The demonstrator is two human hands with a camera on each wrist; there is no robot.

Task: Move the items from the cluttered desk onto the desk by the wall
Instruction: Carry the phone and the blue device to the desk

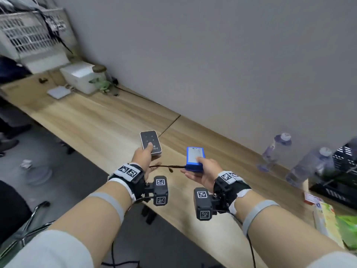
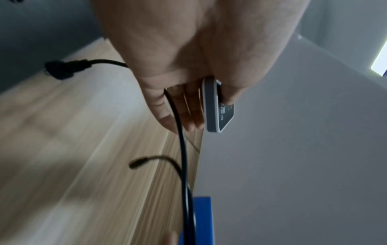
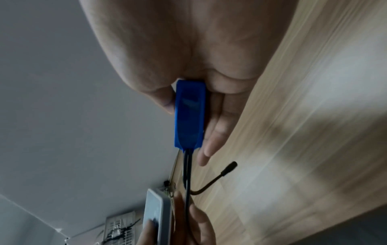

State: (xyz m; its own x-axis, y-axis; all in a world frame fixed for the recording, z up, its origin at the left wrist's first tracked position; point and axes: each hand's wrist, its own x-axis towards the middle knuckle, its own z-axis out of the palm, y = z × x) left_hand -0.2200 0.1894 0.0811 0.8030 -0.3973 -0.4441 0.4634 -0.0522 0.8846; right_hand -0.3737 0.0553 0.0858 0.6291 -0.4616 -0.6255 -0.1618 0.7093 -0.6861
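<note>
My left hand (image 1: 144,158) holds a flat black-faced keypad device (image 1: 150,142) with a grey rim, thumb on its face and fingers under it; its grey edge (image 2: 212,106) shows in the left wrist view. My right hand (image 1: 202,171) grips a blue box (image 1: 194,158) with a pale label, thumb on top, fingers beneath; the blue side (image 3: 189,114) fills the right wrist view. Black cables (image 1: 166,167) run from the blue box toward my left hand, with loose plug ends (image 3: 229,169) hanging. Both hands hover over the long wooden desk (image 1: 108,120) by the grey wall.
Far left on the desk stand a white box (image 1: 80,77), a jar (image 1: 99,74), a flat white device (image 1: 59,91) and a white basket (image 1: 29,35). Two clear bottles (image 1: 276,151), a black crate (image 1: 340,176) and green packets (image 1: 345,227) sit at right. A chair (image 1: 19,219) stands lower left.
</note>
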